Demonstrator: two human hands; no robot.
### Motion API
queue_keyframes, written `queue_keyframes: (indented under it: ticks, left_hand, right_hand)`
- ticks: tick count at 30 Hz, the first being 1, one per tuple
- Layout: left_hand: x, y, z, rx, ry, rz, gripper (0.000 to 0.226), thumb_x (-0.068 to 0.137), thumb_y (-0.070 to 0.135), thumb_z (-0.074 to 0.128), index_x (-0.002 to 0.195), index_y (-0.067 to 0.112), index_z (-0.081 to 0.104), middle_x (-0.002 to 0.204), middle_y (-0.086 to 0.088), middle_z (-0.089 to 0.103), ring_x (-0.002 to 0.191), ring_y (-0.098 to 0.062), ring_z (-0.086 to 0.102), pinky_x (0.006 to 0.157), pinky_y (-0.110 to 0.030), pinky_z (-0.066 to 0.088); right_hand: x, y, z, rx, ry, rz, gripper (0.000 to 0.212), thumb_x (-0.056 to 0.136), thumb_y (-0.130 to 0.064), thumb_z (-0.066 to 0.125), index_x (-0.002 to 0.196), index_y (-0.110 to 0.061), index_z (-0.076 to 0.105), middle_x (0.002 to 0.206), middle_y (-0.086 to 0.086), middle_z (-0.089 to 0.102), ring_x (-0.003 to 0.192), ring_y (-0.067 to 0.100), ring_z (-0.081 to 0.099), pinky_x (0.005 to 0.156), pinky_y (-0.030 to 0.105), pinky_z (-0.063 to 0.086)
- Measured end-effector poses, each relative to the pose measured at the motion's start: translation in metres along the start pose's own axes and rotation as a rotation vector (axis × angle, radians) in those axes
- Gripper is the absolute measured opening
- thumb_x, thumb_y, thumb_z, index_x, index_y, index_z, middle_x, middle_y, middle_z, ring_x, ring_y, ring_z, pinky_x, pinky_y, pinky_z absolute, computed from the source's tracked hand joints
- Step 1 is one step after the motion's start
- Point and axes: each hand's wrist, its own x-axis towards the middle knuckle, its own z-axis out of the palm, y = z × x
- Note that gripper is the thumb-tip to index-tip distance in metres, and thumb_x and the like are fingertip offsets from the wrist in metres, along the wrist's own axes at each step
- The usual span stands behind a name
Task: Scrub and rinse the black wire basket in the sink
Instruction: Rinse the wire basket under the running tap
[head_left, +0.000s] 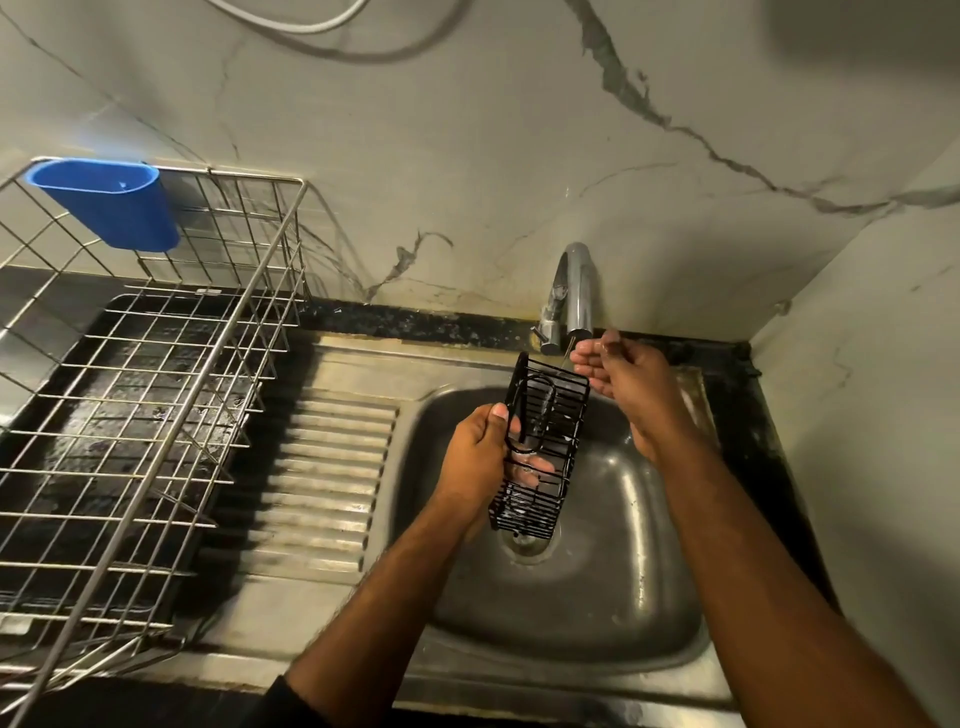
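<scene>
Marble-veined wall tiles back a steel sink (613, 613), above whose basin the black wire basket (543, 452) is held tilted. Its left edge is gripped by the left hand (475, 462); the right hand (615, 371) sits cupped and loose, holding nothing, under the tap (574, 291). A wire dish rack (156, 395) with a blue cup (111, 202) stands left.

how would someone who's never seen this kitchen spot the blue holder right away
Start at the steel sink, then look left past its ribbed draining board to the large silver wire dish rack. The blue plastic holder hangs on the rack's far top rail against the marble wall; it is the only coloured, solid-walled thing among bare wire.
</scene>
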Motion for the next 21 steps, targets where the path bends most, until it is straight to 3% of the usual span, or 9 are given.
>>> queue_keyframes:
  ticks: [5,9,11,13,16,19,21]
  left_hand:
    - [0.001,-0.001,-0.001,0.005,0.005,-0.008,0.03,0.112,0.028,0.034,0.101,0.005,0.051,0.063,-0.01,0.072,0.054,-0.021,0.071,0.047,-0.026,0.055]
    - [-0.001,0.002,0.001,0.019,-0.013,0.008,0.031,0.111,0.029,0.035,0.101,0.004,0.052,0.062,-0.011,0.072,0.049,-0.02,0.069,0.045,-0.024,0.053]
    - [-0.001,0.005,0.003,0.037,-0.015,0.014,0.032,0.111,0.03,0.036,0.101,0.004,0.053,0.061,-0.013,0.072,0.046,-0.02,0.067,0.044,-0.024,0.052]
    - [0.0,0.006,0.006,0.046,-0.009,0.015,0.034,0.111,0.03,0.036,0.102,0.003,0.054,0.061,-0.015,0.072,0.045,-0.021,0.065,0.044,-0.025,0.052]
    - [0.001,0.01,0.008,0.045,-0.013,0.004,0.037,0.111,0.031,0.037,0.107,0.0,0.057,0.066,-0.014,0.074,0.051,-0.023,0.069,0.044,-0.026,0.053]
    - [0.003,0.015,0.01,0.055,-0.035,-0.008,0.038,0.111,0.03,0.036,0.108,-0.001,0.058,0.063,-0.015,0.073,0.045,-0.019,0.066,0.042,-0.024,0.051]
    - [0.005,0.017,0.011,0.056,-0.044,-0.002,0.038,0.111,0.031,0.036,0.105,0.001,0.058,0.062,-0.016,0.072,0.045,-0.021,0.066,0.042,-0.024,0.051]
  right_hand:
    - [-0.008,0.009,-0.004,0.084,0.06,0.014,0.05,0.104,-0.048,0.035,0.1,-0.014,0.072,0.096,0.001,0.077,0.092,0.013,0.073,0.086,0.031,0.055]
    - [-0.013,0.018,-0.005,-0.028,0.034,-0.01,0.037,0.102,-0.045,0.043,0.1,-0.021,0.072,0.101,-0.004,0.075,0.099,0.009,0.07,0.09,0.031,0.053]
    - [-0.016,0.02,-0.006,-0.115,0.038,-0.071,0.025,0.102,-0.035,0.051,0.103,-0.024,0.073,0.103,-0.008,0.074,0.093,0.0,0.066,0.087,0.024,0.051]
    - [-0.022,0.019,-0.007,-0.235,-0.002,-0.126,0.021,0.101,-0.029,0.053,0.111,-0.024,0.072,0.104,-0.013,0.071,0.088,-0.01,0.059,0.076,0.007,0.044]
    - [-0.021,0.023,-0.006,-0.332,-0.073,-0.169,0.026,0.1,-0.028,0.054,0.122,-0.023,0.067,0.113,-0.012,0.069,0.1,-0.003,0.061,0.078,0.008,0.041]
    - [-0.02,0.023,-0.007,-0.376,-0.075,-0.168,0.027,0.1,-0.025,0.054,0.125,-0.022,0.065,0.115,-0.008,0.068,0.1,0.0,0.06,0.077,0.01,0.04]
    - [-0.02,0.021,-0.008,-0.385,-0.052,-0.177,0.028,0.101,-0.024,0.054,0.126,-0.02,0.065,0.117,-0.007,0.068,0.102,0.001,0.06,0.074,0.005,0.038]
